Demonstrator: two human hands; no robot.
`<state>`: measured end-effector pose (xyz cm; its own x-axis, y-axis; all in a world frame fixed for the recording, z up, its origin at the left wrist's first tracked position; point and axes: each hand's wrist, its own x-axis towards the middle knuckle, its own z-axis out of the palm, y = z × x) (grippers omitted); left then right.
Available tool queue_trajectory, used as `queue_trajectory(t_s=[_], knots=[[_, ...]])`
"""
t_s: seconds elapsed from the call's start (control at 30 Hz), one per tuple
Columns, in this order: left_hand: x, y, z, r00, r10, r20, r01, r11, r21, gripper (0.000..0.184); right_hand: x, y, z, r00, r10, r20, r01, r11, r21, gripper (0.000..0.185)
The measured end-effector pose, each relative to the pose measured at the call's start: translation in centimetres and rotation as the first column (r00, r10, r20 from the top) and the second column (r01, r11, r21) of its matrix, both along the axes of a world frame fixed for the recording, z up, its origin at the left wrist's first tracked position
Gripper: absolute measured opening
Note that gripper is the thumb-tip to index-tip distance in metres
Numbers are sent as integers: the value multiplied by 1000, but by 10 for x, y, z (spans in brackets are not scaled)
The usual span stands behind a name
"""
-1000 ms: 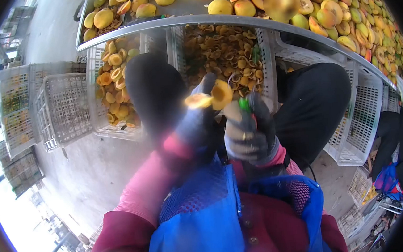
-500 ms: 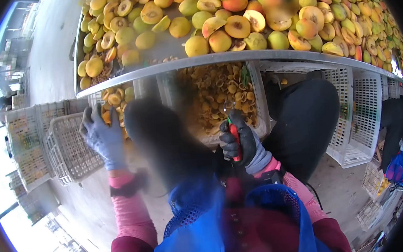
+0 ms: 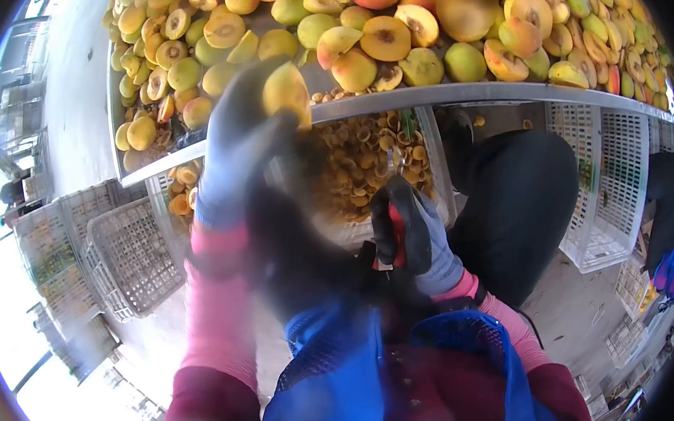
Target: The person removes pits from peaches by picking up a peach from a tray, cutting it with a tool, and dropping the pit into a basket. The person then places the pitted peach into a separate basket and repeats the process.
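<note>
Left hand (image 3: 245, 131), at the table rim (image 3: 494, 92): fingers clamped on yellow fruit (image 3: 286, 92), half or whole unclear through blur; a loose pinch could drop it below the rim. Right hand (image 3: 412, 235), below the rim: fingers wrapped round red-handled tool (image 3: 397, 223).

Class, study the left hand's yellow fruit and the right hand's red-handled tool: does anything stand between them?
Nothing visible clearly blocks the yellow fruit in the left hand from the red-handled tool in the right hand. The metal table rim shows between them, but whether it obstructs or lies below is unclear.
</note>
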<state>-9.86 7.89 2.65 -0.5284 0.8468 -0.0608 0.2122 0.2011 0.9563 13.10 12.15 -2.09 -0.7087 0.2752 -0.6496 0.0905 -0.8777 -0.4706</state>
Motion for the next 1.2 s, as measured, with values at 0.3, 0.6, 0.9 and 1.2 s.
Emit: queue_trajectory(t_s=[0.3, 0.6, 0.9, 1.2], knots=[[112, -44, -29, 914, 332, 233, -341, 940, -5, 42, -6, -17, 24, 996, 58, -72, 4, 753, 658, 26], [124, -51, -7, 903, 300, 307, -336, 939, 72, 40, 3, -34, 22, 998, 44, -37, 18, 381, 925, 16], [123, -77, 12, 981, 122, -149, -135, 987, -82, 32, -6, 6, 28, 924, -54, -378, 215, 892, 398, 31], [96, -87, -46, 882, 20, -470, 42, 992, 119, 44, -3, -4, 31, 978, -29, -206, 156, 758, 633, 19]])
